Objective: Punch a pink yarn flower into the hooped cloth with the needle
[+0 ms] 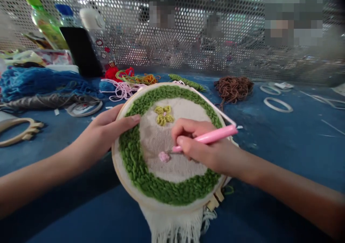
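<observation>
Plainly, fingers (132, 120) clamp hooped cloth (153, 140) and pink pen (217, 134) over blue table (291, 142), facing perforated screen (183, 49)

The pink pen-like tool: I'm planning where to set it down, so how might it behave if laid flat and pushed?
The pink pen-like tool is probably stiff and light, since it looks slim and plastic. Its rounded shape suggests it may roll if nudged. The pale pink yarn at its back end would likely trail and tug.
</observation>
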### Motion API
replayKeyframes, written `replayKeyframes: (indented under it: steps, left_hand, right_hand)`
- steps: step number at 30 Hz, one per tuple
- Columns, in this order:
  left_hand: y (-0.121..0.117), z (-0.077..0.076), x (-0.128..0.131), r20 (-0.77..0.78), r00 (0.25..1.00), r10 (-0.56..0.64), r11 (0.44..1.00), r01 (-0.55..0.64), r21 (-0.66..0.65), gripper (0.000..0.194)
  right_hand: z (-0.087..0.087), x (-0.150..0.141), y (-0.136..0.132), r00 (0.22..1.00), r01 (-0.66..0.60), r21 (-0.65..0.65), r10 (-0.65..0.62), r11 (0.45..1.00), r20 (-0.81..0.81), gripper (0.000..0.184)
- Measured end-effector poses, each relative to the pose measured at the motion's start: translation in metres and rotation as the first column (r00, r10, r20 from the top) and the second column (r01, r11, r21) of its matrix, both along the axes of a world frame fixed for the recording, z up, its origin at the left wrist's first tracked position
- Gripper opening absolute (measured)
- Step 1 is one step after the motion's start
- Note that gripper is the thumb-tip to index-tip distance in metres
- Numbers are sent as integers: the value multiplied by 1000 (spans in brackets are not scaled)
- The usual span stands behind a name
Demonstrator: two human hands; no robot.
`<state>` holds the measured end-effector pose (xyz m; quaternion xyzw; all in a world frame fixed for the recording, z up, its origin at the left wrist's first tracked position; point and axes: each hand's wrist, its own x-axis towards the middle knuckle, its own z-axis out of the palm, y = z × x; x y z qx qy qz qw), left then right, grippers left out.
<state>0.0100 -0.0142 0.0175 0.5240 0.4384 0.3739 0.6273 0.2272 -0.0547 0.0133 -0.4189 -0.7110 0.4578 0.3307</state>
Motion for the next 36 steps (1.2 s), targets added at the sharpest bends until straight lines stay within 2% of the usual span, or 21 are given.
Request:
replayKeyframes:
  steps: [3, 5, 6, 8, 10, 11, 13, 15, 21, 27, 30, 32, 33, 34, 36]
  left_hand:
    - [-9, 2, -1, 46, 995, 93, 990, -97, 106, 36]
    - [-14, 1, -1, 56, 990, 127, 979, -134, 155, 36]
    - [-15, 0, -1, 61, 989, 131, 977, -139, 161, 36]
    - [-16, -5, -2, 75, 988, 132, 983, -141, 121, 37]
    - [-16, -11, -3, 81, 989, 125, 991, -129, 39, 40]
    - [-15, -14, -4, 80, 990, 120, 993, -121, 3, 42]
    - [-14, -18, -4, 63, 992, 106, 994, -104, -30, 46]
    - [-11, -18, -3, 38, 993, 110, 994, -110, 0, 50]
    - [0, -10, 6, -13, 991, 131, 986, -129, 109, 56]
    - [-6, -13, 1, -52, 992, 115, 990, -110, 88, 60]
    - [-15, -15, -6, -38, 993, 116, 992, -114, 52, 58]
    - [-19, -15, -9, -8, 993, 117, 992, -117, 37, 56]
    - [-20, -15, -9, 7, 993, 115, 993, -115, 34, 55]
    - [-20, -15, -9, 19, 994, 110, 993, -111, 31, 53]
    - [-17, -16, -9, 29, 996, 88, 996, -88, 21, 49]
  right_hand:
    - [2, -8, -8, 962, -55, 153, 11, 987, 273, 7]
    - [0, -13, -10, 949, -46, 200, -20, 979, 316, 5]
    - [-2, -14, -10, 963, -27, 164, -19, 986, 270, 6]
    - [-7, -14, -6, 998, 20, -28, -18, 999, 60, 10]
    - [-12, -12, 0, 981, 57, -214, -95, 975, -172, 17]
    - [-14, -10, 3, 955, 81, -259, -149, 962, -255, 19]
    - [-18, -7, 8, 905, 140, -280, -237, 950, -352, 21]
    - [-20, -5, 11, 876, 174, -280, -279, 944, -394, 20]
    - [-23, -3, 11, 846, 188, -280, -301, 941, -440, 21]
    - [-20, -4, 9, 900, 197, -247, -275, 949, -338, 22]
    - [-14, -10, 0, 982, 115, -132, -133, 985, -135, 16]
    - [-11, -13, -4, 999, 34, -38, -33, 999, 36, 9]
    - [-11, -14, -6, 998, 12, -25, -11, 1000, 61, 7]
    - [-11, -14, -6, 999, 20, -39, -19, 999, 33, 8]
    - [-13, -13, -3, 986, 82, -129, -99, 988, -132, 15]
